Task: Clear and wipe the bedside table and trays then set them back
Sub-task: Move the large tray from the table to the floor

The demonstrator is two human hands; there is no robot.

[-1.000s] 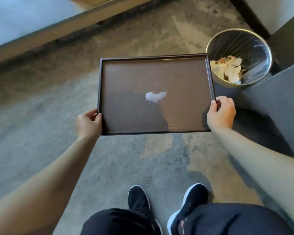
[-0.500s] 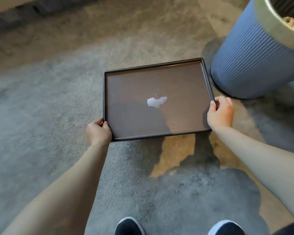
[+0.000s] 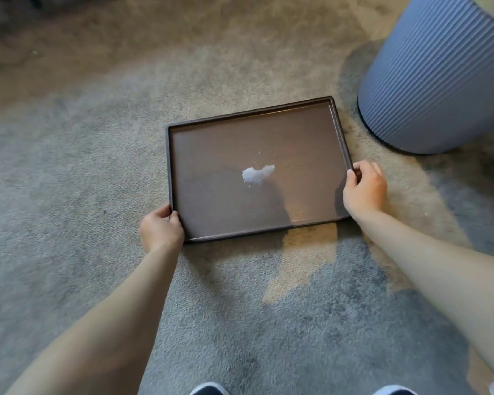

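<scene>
A dark brown rectangular tray [image 3: 211,166] lies low over the grey carpet, seemingly resting on it. A small white smear [image 3: 256,174] with a few specks sits near the tray's middle. My left hand [image 3: 160,230] grips the tray's near left corner. My right hand [image 3: 364,189] holds the right rim, fingers curled over the edge.
A ribbed blue-grey waste bin [image 3: 437,75] stands on the carpet just right of the tray's far corner. Grey and tan patterned carpet [image 3: 83,166] spreads all around. The toes of my shoes [image 3: 208,389] show at the bottom edge.
The tray has gone down from waist height to the carpet beside the bin. My view has dropped with it, and both hands have kept their hold.
</scene>
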